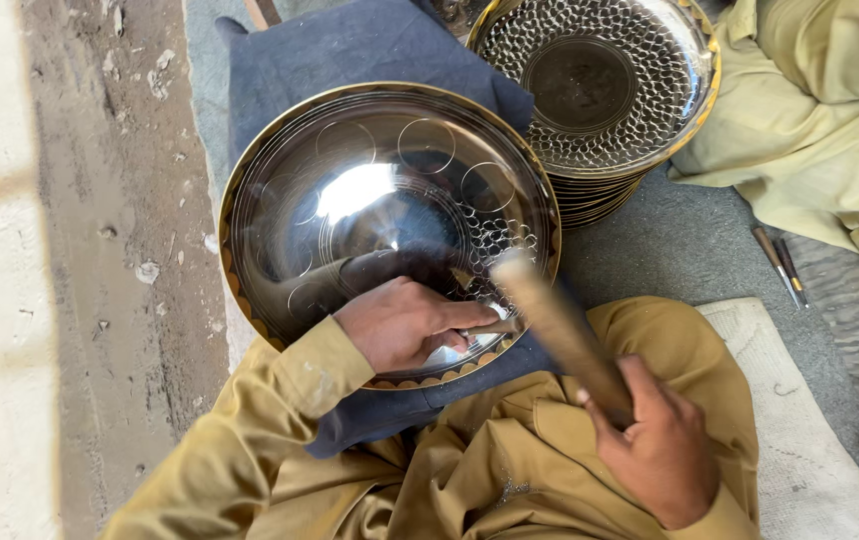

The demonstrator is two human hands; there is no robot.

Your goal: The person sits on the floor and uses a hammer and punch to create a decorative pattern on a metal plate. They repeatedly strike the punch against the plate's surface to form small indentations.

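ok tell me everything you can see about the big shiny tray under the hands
The round metal tray is polished to a mirror shine, with a dark brass-coloured scalloped rim. Scribed circles ring its face, and a patch of small hammered dimples sits near the left hand. It lies tilted on a blue cloth over the person's lap. The left hand rests on its lower edge, apparently pinching a small tool against it; the right hand holds a blurred wooden mallet above it.
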